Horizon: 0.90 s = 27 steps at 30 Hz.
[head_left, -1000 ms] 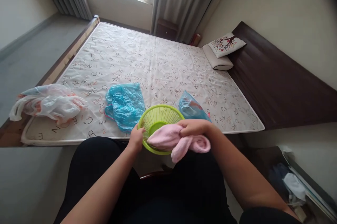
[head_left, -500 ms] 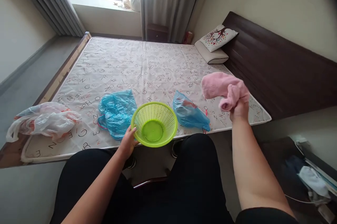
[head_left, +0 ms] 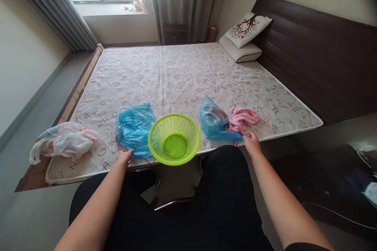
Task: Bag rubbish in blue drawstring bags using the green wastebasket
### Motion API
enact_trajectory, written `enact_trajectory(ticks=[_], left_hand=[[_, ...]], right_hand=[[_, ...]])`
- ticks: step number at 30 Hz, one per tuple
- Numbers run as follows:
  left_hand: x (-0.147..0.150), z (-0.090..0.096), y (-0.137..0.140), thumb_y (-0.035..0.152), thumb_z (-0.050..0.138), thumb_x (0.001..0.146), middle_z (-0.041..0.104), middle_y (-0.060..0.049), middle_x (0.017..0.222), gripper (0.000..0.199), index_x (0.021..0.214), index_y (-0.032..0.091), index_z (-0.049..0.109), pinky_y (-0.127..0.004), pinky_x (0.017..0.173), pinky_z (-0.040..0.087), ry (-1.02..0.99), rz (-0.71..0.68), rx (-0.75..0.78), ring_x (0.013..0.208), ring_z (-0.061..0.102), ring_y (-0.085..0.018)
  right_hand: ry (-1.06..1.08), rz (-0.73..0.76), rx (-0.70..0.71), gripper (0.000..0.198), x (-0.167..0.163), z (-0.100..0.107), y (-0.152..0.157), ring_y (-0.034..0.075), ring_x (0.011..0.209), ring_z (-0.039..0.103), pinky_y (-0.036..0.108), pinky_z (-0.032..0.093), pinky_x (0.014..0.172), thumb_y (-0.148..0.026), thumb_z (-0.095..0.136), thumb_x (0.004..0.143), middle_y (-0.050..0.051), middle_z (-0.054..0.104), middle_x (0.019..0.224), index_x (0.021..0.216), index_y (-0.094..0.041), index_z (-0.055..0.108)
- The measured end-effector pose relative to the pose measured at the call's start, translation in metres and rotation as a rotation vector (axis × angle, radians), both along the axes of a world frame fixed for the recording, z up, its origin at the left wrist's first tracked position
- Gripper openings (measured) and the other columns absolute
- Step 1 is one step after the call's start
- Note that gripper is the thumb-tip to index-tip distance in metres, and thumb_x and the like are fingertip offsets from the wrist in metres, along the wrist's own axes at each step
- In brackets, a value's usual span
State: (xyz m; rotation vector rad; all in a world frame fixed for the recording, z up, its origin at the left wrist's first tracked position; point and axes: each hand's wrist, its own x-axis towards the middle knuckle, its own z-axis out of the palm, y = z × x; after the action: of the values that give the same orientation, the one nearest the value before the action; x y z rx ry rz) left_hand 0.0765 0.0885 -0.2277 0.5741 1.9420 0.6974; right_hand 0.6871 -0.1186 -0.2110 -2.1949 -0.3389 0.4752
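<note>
A fluffy pink cloth [head_left: 243, 117] lies crumpled on the mattress, against the right-hand blue plastic bag [head_left: 213, 121]. My right hand [head_left: 252, 143] is closed on the cloth's near end, beside the gathered tip of that bag. Something reddish shows through the bag's film. My left hand [head_left: 125, 157] has its fingers curled at the near edge of the other blue plastic bag [head_left: 137, 125], which looks crumpled and has red ties. Between the two bags, a green plastic basket [head_left: 175, 147] rests at the mattress edge with nothing in it.
A white plastic bag [head_left: 66, 141] with things inside lies at the left corner of the mattress [head_left: 165, 70]. Two pillows [head_left: 247, 33] rest by the dark headboard [head_left: 309, 46]. My knees are against the near edge. A dark cabinet [head_left: 318, 180] stands to the right.
My right hand has brought the pink cloth down and left onto the mattress by the blue bag. My left hand has let go of the basket and moved left to the other bag.
</note>
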Motion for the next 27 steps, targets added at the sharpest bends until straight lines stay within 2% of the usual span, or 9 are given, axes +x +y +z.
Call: enact_trajectory(ticks=[4, 9, 11, 14, 17, 19, 22, 24, 27], left_hand=[[0.017, 0.001, -0.001, 0.006, 0.073, 0.063, 0.063, -0.006, 0.080, 0.029, 0.085, 0.017, 0.057, -0.037, 0.066, 0.058, -0.181, 0.016, -0.013, 0.069, 0.066, -0.022], [0.011, 0.039, -0.007, 0.013, 0.069, 0.065, 0.063, 0.002, 0.082, 0.034, 0.097, 0.019, 0.060, -0.023, 0.067, 0.054, -0.276, 0.099, 0.283, 0.066, 0.060, -0.011], [0.000, 0.065, -0.020, 0.020, 0.071, 0.066, 0.067, 0.001, 0.088, 0.043, 0.108, 0.019, 0.065, -0.023, 0.071, 0.055, -0.234, 0.080, 0.445, 0.071, 0.062, -0.012], [-0.009, 0.111, -0.054, 0.033, 0.078, 0.066, 0.073, -0.007, 0.099, 0.052, 0.115, 0.016, 0.072, -0.036, 0.084, 0.061, -0.085, -0.132, 0.610, 0.087, 0.071, -0.022], [-0.007, 0.162, -0.104, 0.037, 0.076, 0.070, 0.075, -0.015, 0.122, 0.049, 0.114, 0.016, 0.077, -0.052, 0.108, 0.055, 0.060, -0.440, 0.696, 0.119, 0.069, -0.037], [-0.006, 0.195, -0.141, 0.030, 0.069, 0.074, 0.069, -0.015, 0.141, 0.049, 0.121, 0.019, 0.079, -0.054, 0.120, 0.047, 0.101, -0.732, 0.782, 0.140, 0.058, -0.039], [-0.015, 0.232, -0.186, 0.018, 0.056, 0.085, 0.064, -0.007, 0.151, 0.061, 0.143, 0.029, 0.071, -0.046, 0.120, 0.049, 0.076, -1.122, 0.805, 0.143, 0.058, -0.031], [-0.028, 0.241, -0.201, 0.016, 0.054, 0.091, 0.070, -0.005, 0.142, 0.057, 0.143, 0.033, 0.071, -0.040, 0.114, 0.055, 0.126, -1.124, 0.851, 0.132, 0.066, -0.027], [-0.047, 0.231, -0.204, 0.030, 0.063, 0.096, 0.073, -0.007, 0.131, 0.037, 0.130, 0.030, 0.077, -0.037, 0.099, 0.062, 0.298, -0.782, 0.928, 0.113, 0.073, -0.026]], right_hand=[[-0.042, 0.065, 0.212, 0.040, -0.037, 0.033, -0.021, 0.025, 0.103, 0.070, 0.037, 0.057, 0.086, -0.038, 0.065, 0.078, 0.012, 0.074, 0.122, 0.113, -0.020, 0.069], [-0.245, 0.220, 0.429, 0.025, -0.135, 0.112, -0.034, 0.018, 0.075, 0.064, 0.035, 0.054, 0.078, -0.037, 0.060, 0.092, 0.004, 0.070, 0.089, 0.106, -0.020, 0.071], [-0.270, 0.433, 0.514, 0.020, -0.190, 0.141, -0.032, 0.018, 0.074, 0.063, 0.034, 0.053, 0.076, -0.035, 0.059, 0.096, 0.003, 0.068, 0.084, 0.102, -0.022, 0.073], [-0.085, 0.811, 0.607, 0.022, -0.280, 0.170, -0.018, 0.019, 0.075, 0.065, 0.035, 0.055, 0.075, -0.039, 0.059, 0.099, 0.003, 0.069, 0.082, 0.098, -0.024, 0.075], [0.422, 1.125, 0.527, 0.038, -0.362, 0.177, 0.005, 0.023, 0.096, 0.071, 0.038, 0.060, 0.083, -0.052, 0.064, 0.098, 0.008, 0.073, 0.110, 0.125, -0.026, 0.071], [0.643, 1.181, 0.502, 0.063, -0.402, 0.173, 0.016, 0.026, 0.115, 0.070, 0.043, 0.060, 0.094, -0.058, 0.077, 0.088, 0.010, 0.068, 0.136, 0.141, -0.028, 0.061], [0.825, 1.171, 0.490, 0.066, -0.431, 0.167, 0.019, 0.028, 0.121, 0.068, 0.046, 0.055, 0.107, -0.054, 0.089, 0.079, 0.008, 0.070, 0.133, 0.134, -0.027, 0.064], [0.895, 1.158, 0.469, 0.056, -0.432, 0.167, 0.014, 0.027, 0.113, 0.071, 0.047, 0.054, 0.107, -0.052, 0.090, 0.078, 0.006, 0.075, 0.120, 0.123, -0.025, 0.069], [0.878, 1.139, 0.444, 0.053, -0.418, 0.171, 0.005, 0.026, 0.109, 0.071, 0.045, 0.055, 0.105, -0.051, 0.091, 0.078, 0.005, 0.077, 0.117, 0.120, -0.024, 0.072]])
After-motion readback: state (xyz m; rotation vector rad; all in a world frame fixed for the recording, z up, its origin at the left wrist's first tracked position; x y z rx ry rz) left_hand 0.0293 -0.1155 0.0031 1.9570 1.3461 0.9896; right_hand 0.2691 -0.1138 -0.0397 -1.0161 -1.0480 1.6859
